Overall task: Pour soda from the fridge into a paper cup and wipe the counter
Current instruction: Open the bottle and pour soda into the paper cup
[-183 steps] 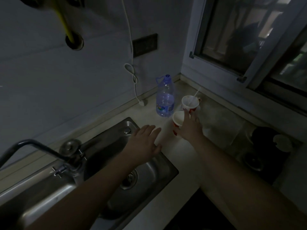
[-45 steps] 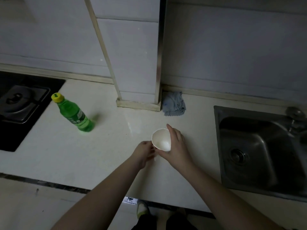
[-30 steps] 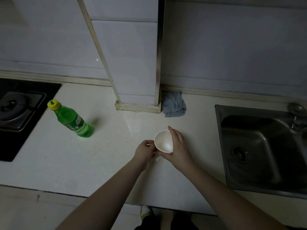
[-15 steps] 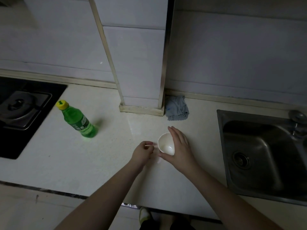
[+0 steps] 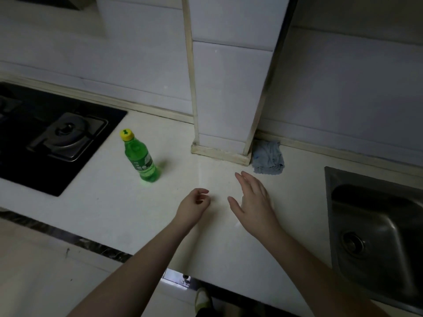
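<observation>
I saw my left hand (image 5: 194, 205) loosely curled and my right hand (image 5: 254, 202) spread flat, both empty above the pale stone counter (image 5: 103, 213). The paper cup was hidden from me. The green plastic soda bottle with yellow cap (image 5: 140, 157) stood at ten o'clock; its label was unreadable. A crumpled blue cloth (image 5: 267, 157) lay at one o'clock.

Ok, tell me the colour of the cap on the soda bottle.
Yellow cap on the green soda bottle; head view.

green soda bottle (image 5: 142, 160) with yellow cap (image 5: 126, 135), grey-blue cloth (image 5: 268, 157), pale counter (image 5: 114, 209)
</observation>
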